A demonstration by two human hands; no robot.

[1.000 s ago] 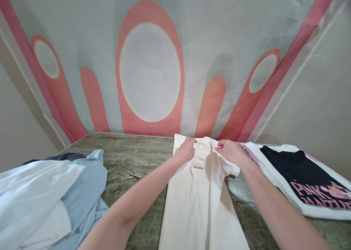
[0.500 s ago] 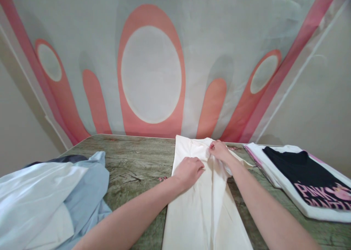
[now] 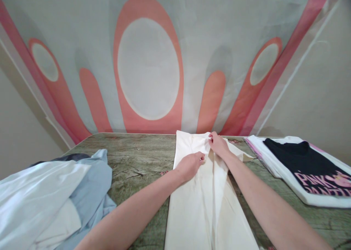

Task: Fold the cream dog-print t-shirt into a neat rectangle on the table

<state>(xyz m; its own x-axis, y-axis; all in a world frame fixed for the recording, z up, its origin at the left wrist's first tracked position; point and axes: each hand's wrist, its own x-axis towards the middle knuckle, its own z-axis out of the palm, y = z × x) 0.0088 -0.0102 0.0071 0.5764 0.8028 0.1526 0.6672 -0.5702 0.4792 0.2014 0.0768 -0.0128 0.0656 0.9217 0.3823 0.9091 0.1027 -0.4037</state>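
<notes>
A cream-white shirt lies lengthwise on the table, its sides partly folded over into a long strip. A sleeve-like corner sticks out to the right near the far end. My left hand is closed on the shirt's cloth, its fingertips pinched near the middle of the strip. Farther away and to the right, my right hand pinches the cloth close to the far end. Creases run between the two hands and down toward me.
A loose heap of clothes, with a white garment over a light blue one, lies at the left. Folded shirts with a black printed one on top are stacked at the right. Behind the wood-patterned table hangs a printed backdrop.
My right hand has shifted slightly toward the shirt's far edge, and my left fingers have curled tighter. The whole view has tilted a little.
</notes>
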